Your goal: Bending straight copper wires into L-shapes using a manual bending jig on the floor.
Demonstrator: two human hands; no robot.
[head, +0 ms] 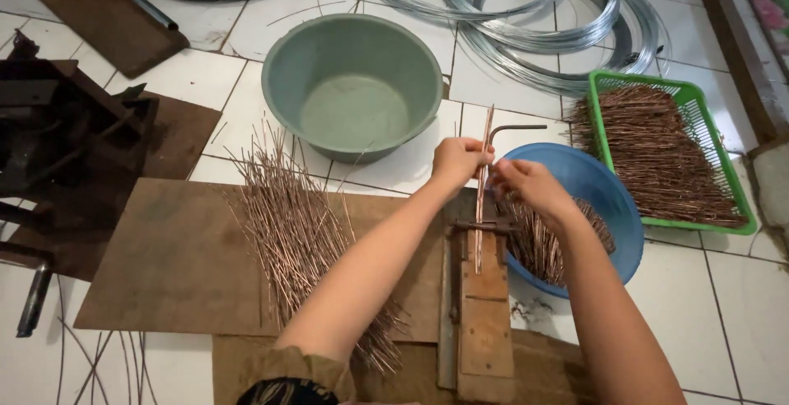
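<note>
My left hand (457, 161) and my right hand (526, 185) both pinch a few thin copper-coloured rods (484, 183) that stand nearly upright over a wooden bending jig (483, 290) with a metal clamp (483, 226). An L-shaped metal lever (514, 129) rises just behind the rods. A loose pile of straight copper rods (292, 224) lies on a brown board (164, 265) under my left forearm. A blue bowl (604, 195) with bent rods sits under my right hand.
An empty green basin (353, 85) stands on the white tiles ahead. A green basket (723, 158) of rods is at right. Coils of silver wire (542, 19) lie at the back. Dark metal tooling (57, 134) is at left.
</note>
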